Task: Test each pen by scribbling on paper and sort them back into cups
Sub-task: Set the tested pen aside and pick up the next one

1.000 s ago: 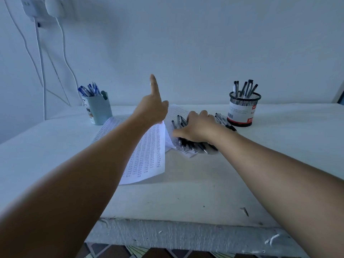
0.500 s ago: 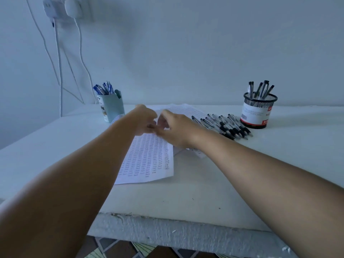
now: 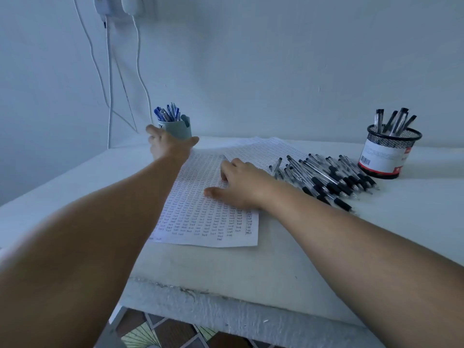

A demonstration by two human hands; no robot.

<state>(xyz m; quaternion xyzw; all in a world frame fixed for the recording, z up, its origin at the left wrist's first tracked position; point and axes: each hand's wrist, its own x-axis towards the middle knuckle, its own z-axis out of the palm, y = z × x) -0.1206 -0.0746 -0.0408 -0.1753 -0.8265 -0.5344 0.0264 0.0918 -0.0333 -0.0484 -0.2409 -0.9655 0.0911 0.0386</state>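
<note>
Loose pens (image 3: 324, 178): a row of clear-barrelled pens with black rubbery grips, lying side by side on the tabletop, between the paper and the mesh cup; their upper ends overlap the far sheet.
Paper (image 3: 200, 209): white sheets covered in rows of small printed marks, lying flat in the middle of the table, a second sheet (image 3: 266, 149) partly under the first.
Right hand (image 3: 241, 184): palm down on the paper, fingers straight and spread, thumb pointing left; it holds nothing and lies just left of the loose pens.
Left hand (image 3: 168, 144): reaches out to the pale cup, thumb to the cup's right and fingers to its left, wrapped round its base.
Pale cup (image 3: 177, 128): smooth, grey-green, cylindrical, at the far left of the table; blue-capped pens (image 3: 167, 113) stand in it.
Mesh cup (image 3: 390, 154): black wire mesh with a white label and a red band, at the far right; black-and-clear pens (image 3: 394, 123) stand in it.
Table (image 3: 251, 272): matt white top with a rough, chipped front edge.
Wall (image 3: 251, 59): plain and pale, with white cables (image 3: 109, 71) hanging at the left.
Change: half a second earlier both hands met over the paper; the left hand now sits at the pale cup, and the right hand lies flat on the sheet.
</note>
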